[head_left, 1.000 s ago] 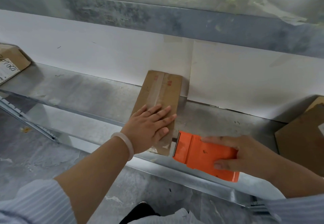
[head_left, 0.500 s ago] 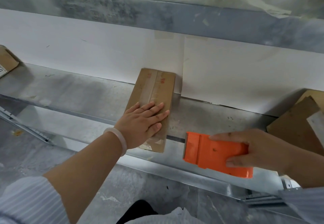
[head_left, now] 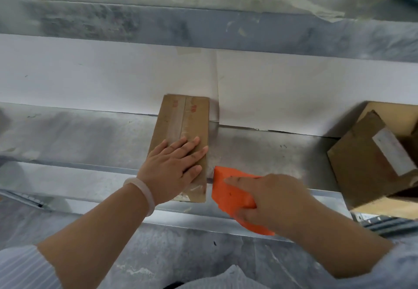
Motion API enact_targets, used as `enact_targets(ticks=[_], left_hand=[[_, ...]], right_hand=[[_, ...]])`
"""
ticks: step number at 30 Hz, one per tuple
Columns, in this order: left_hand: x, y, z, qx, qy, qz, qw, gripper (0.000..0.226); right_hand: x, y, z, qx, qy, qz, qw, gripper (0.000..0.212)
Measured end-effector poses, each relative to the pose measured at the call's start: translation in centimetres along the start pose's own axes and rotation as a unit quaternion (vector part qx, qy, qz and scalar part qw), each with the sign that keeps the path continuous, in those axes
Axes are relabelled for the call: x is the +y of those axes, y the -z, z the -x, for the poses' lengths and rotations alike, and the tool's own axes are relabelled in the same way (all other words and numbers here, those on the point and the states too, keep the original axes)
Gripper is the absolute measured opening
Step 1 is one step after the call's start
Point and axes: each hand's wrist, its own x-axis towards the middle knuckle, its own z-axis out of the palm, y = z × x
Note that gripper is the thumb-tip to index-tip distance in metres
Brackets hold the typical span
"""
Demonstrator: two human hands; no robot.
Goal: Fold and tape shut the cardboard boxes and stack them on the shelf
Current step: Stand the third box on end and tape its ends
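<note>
A flat, narrow cardboard box (head_left: 183, 121) with clear tape along its top seam lies on the grey metal shelf (head_left: 79, 134), its far end against the white back wall. My left hand (head_left: 174, 166) presses flat on the box's near half, fingers straight. My right hand (head_left: 269, 200) grips an orange tape dispenser (head_left: 228, 191) just right of the box's near corner, at the shelf's front edge.
Larger cardboard boxes (head_left: 371, 157) with a white label sit at the shelf's right end. Another metal shelf (head_left: 203, 28) runs overhead. The grey floor (head_left: 181, 254) lies below the shelf's front lip.
My right hand has brought the orange dispenser back left, close to the box's near right corner. My left hand stays pressed on the box.
</note>
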Motion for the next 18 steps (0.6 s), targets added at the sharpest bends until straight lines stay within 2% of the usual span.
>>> enact_targets(ticks=[11, 18], left_hand=[[-0.5, -0.2, -0.4, -0.012, -0.002, 0.044, 0.999, 0.066], [-0.6, -0.1, -0.5, -0.020, -0.011, 0.048, 0.999, 0.070]], right_hand=[[-6.1, -0.7, -1.3, 0.089, -0.081, -0.047, 0.992, 0.031], [-7.6, -1.2, -1.8, 0.100, -0.146, -0.112, 0.978, 0.017]])
